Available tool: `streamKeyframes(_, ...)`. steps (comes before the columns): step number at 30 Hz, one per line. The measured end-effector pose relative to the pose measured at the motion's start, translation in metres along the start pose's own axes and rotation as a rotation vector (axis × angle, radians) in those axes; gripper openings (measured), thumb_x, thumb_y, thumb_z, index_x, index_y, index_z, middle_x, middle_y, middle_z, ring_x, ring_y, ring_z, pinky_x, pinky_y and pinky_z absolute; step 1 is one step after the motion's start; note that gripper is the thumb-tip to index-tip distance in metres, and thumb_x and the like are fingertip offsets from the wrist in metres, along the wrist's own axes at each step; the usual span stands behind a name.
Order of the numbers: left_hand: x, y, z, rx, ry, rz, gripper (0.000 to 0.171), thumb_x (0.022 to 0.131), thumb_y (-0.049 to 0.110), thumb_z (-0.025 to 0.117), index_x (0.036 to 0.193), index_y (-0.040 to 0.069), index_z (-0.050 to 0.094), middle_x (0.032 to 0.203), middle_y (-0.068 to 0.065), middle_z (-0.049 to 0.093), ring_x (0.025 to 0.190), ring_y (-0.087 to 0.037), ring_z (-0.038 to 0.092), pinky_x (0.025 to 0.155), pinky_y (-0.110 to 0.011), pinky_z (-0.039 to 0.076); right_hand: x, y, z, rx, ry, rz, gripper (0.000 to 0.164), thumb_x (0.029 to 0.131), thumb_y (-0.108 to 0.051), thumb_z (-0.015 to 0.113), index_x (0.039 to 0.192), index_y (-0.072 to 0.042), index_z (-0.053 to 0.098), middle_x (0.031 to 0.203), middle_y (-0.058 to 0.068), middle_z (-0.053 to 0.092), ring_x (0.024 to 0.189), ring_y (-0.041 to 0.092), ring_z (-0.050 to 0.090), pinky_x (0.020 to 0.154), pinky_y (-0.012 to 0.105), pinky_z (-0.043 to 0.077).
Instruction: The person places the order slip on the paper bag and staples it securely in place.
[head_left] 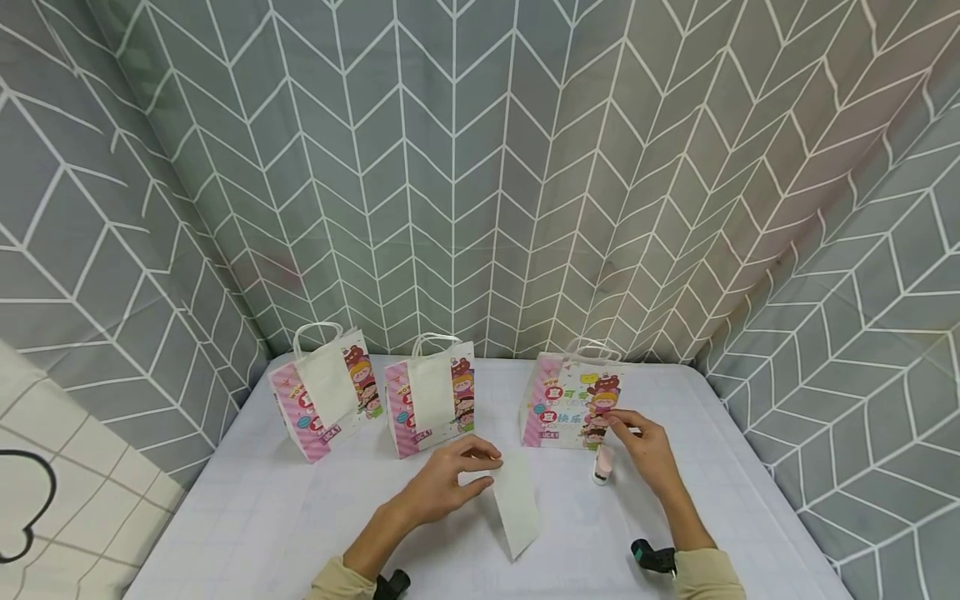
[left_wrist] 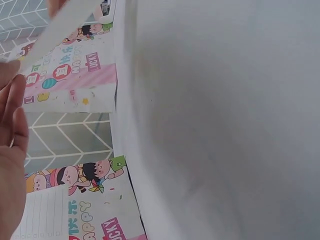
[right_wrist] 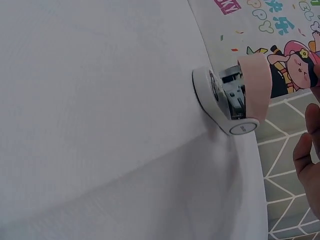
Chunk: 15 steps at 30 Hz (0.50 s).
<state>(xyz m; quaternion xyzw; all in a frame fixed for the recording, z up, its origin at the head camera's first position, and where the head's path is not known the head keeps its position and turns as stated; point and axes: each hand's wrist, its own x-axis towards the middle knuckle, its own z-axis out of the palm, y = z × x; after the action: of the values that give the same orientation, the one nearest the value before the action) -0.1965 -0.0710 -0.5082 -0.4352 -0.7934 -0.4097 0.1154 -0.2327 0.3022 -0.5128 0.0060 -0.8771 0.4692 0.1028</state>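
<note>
My left hand (head_left: pixel 448 483) pinches the top of a white paper sheet (head_left: pixel 516 506) between thumb and fingers. The sheet hangs slanted over the table in front of the bags. My right hand (head_left: pixel 647 446) is at the right side of a printed paper gift bag (head_left: pixel 558 417), pinching its edge with the fingertips. Right below that hand, a pink and white stapler (right_wrist: pixel 255 92) lies against the foot of this bag, its pink arm raised away from the white base. In the left wrist view, the left hand (left_wrist: pixel 11 120) overlaps a bag behind it.
Two more gift bags, a left one (head_left: pixel 300 408) and a middle one (head_left: pixel 401 408), stand upright at the back with white paper on their fronts. All stand on a white-covered table (head_left: pixel 247 525). A grey patterned curtain (head_left: pixel 480 208) rises behind and beside it.
</note>
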Motion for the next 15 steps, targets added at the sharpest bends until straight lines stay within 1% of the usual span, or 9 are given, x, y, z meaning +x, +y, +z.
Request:
streamKeyframes(2,0.001,-0.001,0.000,0.019,0.041,0.030,0.025,0.089,0.006,0.076,0.114,0.007,0.076,0.120,0.003,0.065,0.112,-0.012,0.062,0.091,-0.026,0.052,0.000,-0.003,0.002,0.008,-0.016,-0.005,0.040,0.102,-0.042,0.058,0.122,-0.010,0.071,0.121,0.010,0.068,0.107,0.017,0.055,0.086,0.031,0.046)
streamKeyframes(4,0.002,-0.001,-0.001,0.022,0.065,0.039,0.024,0.089,0.004,0.076,0.112,0.007,0.077,0.118,0.003,0.067,0.111,-0.012,0.063,0.091,-0.025,0.053,0.000,-0.006,0.004,0.010,-0.030,-0.018,0.039,0.102,-0.042,0.059,0.121,-0.011,0.072,0.121,0.008,0.068,0.108,0.016,0.055,0.087,0.031,0.046)
streamKeyframes(6,0.003,-0.001,-0.001,0.017,0.080,0.045,0.023,0.089,0.002,0.075,0.111,0.007,0.077,0.116,0.004,0.067,0.109,-0.011,0.064,0.090,-0.025,0.053,0.000,-0.009,0.006,0.018,-0.039,-0.032,0.037,0.101,-0.040,0.060,0.120,-0.011,0.072,0.120,0.008,0.068,0.105,0.016,0.055,0.083,0.030,0.046)
streamKeyframes(9,0.004,0.000,-0.002,0.002,0.090,0.032,0.021,0.089,0.002,0.074,0.109,0.008,0.078,0.114,0.007,0.068,0.107,-0.009,0.065,0.090,-0.025,0.053,0.001,-0.010,0.009,0.010,-0.056,-0.051,0.034,0.101,-0.037,0.061,0.120,-0.011,0.072,0.118,0.007,0.069,0.101,0.012,0.055,0.080,0.028,0.046)
streamKeyframes(11,0.005,0.000,-0.002,-0.012,0.103,0.022,0.019,0.090,0.003,0.074,0.107,0.009,0.079,0.112,0.009,0.069,0.106,-0.007,0.066,0.089,-0.024,0.054,0.001,-0.011,0.012,0.013,-0.063,-0.057,0.033,0.101,-0.036,0.061,0.119,-0.011,0.072,0.117,0.007,0.069,0.099,0.013,0.056,0.078,0.028,0.046)
streamKeyframes(15,0.006,-0.001,-0.002,-0.012,0.163,0.018,0.015,0.089,0.005,0.076,0.103,0.011,0.079,0.108,0.010,0.071,0.102,-0.006,0.067,0.087,-0.023,0.054,-0.001,-0.014,0.016,0.026,-0.077,-0.057,0.033,0.100,-0.039,0.062,0.117,-0.013,0.073,0.115,0.006,0.069,0.101,0.016,0.058,0.081,0.030,0.047)
